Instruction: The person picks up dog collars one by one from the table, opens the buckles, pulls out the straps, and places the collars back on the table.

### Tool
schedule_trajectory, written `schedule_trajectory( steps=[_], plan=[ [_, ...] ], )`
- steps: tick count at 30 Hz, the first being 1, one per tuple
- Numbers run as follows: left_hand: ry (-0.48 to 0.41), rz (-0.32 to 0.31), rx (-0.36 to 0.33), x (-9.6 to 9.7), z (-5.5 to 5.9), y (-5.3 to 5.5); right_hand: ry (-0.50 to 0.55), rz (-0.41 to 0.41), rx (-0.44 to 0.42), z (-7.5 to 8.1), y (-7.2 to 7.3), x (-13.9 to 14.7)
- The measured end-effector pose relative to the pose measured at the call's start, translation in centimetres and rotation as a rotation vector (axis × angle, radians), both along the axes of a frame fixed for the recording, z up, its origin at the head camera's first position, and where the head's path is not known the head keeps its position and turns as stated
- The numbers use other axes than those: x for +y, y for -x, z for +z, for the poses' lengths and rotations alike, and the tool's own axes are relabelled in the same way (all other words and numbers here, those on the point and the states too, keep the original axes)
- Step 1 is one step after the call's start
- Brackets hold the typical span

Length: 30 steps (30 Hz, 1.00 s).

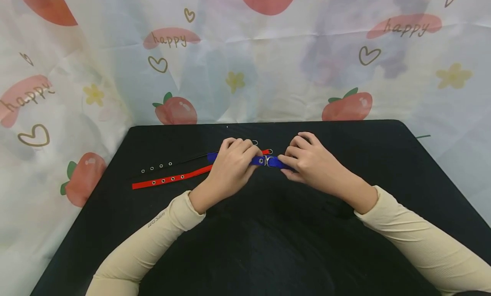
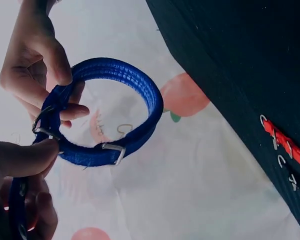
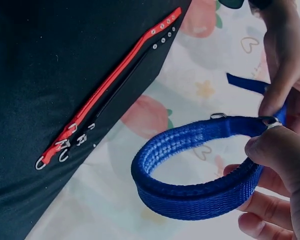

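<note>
Both hands hold a blue collar [image 1: 278, 161], its strap bent into a round loop [image 3: 200, 205] with a padded inner side. My left hand [image 1: 234, 164] pinches the strap beside the metal buckle, its thumb [image 2: 27, 156] pressed on the webbing. The collar's tail [image 3: 247, 83] sticks out past the left hand. My right hand [image 1: 312, 164] grips the loop close to the buckle, thumb [image 3: 275, 150] on top and fingers beneath. A metal loop [image 2: 119, 154] sits farther along the strap. The thumbs partly cover the buckle.
Left of the hands, a red collar [image 1: 192, 175] with metal eyelets lies stretched out on the black table [image 1: 268, 245]. Alongside it is a thin black collar [image 1: 188, 159], also with eyelets. Behind the table hangs a printed cloth [image 1: 268, 74].
</note>
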<state>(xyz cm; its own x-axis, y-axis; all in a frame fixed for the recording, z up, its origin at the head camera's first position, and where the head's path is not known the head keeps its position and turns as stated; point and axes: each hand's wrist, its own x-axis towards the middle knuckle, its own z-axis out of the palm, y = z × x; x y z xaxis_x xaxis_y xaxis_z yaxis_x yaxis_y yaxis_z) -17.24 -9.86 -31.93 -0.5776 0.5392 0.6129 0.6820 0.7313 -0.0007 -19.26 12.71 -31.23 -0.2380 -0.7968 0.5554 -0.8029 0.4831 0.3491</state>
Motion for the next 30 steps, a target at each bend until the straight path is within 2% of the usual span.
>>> schedule_trajectory(
  steps=[6, 12, 15, 21, 26, 30],
  plan=[
    [-0.023, -0.009, 0.056, 0.20, -0.46, 0.33, 0.011, -0.011, -0.019, -0.21, 0.03, 0.05],
    [-0.082, -0.018, 0.047, 0.05, -0.69, 0.37, 0.084, 0.004, -0.076, -0.50, 0.01, 0.00],
    [-0.131, -0.021, 0.049, -0.10, -0.60, 0.40, 0.134, 0.021, -0.077, -0.72, 0.03, -0.08],
    [-0.171, -0.054, 0.073, -0.15, -0.49, 0.46, 0.151, 0.015, -0.014, -1.01, -0.06, -0.31],
    [-0.124, -0.065, 0.125, -0.10, -0.43, 0.45, 0.091, -0.026, 0.055, -0.93, -0.24, -0.62],
    [-0.099, -0.066, 0.166, -0.02, -0.50, 0.42, 0.086, -0.038, 0.054, -0.89, -0.30, -0.88]
  ],
)
